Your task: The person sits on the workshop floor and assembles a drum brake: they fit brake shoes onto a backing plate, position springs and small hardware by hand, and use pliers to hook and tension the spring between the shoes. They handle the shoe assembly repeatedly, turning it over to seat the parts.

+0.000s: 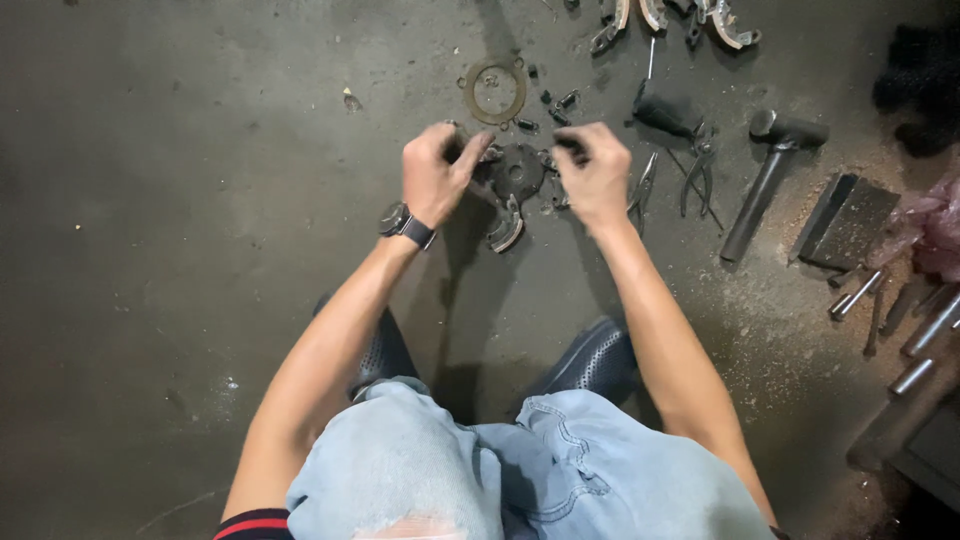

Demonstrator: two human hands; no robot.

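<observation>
Head view, setting: person crouches over a dark concrete floor (pixel 200 200), knees in pale jeans, dark perforated shoes (pixel 590 360) under them.
Left hand (pixel 435 175): wristwatch on the wrist; fingers curled, thumb and fingertips pinching at the left edge of a dark round metal part (pixel 517 172). What sits between the fingertips is too small to make out.
Right hand (pixel 595 170): fingers clenched around a small dark piece (pixel 572 148) at the right edge of the same part.
Round metal part: lies on the floor between the two hands, just ahead of the shoes; a curved shoe-shaped piece (pixel 506 230) hangs off its near side.
Flat ring (pixel 495 92): rusty brown, flat on the floor just beyond the round part, apart from both hands.
Small bits (pixel 560 103): a few dark bolts or springs scattered right of the ring.
Pliers (pixel 698 175): two pairs lie just right of the right hand, not touched.
Hammer (pixel 770 170): dark head and handle, further right, lying slanted.
Flat block (pixel 850 222): dark, right of the hammer, with sawdust-like grit around it.
Rods (pixel 925 330): several metal pins near the right edge.
Curved pieces (pixel 700 20): more shoe-shaped parts at the top edge, well away from the hands.
</observation>
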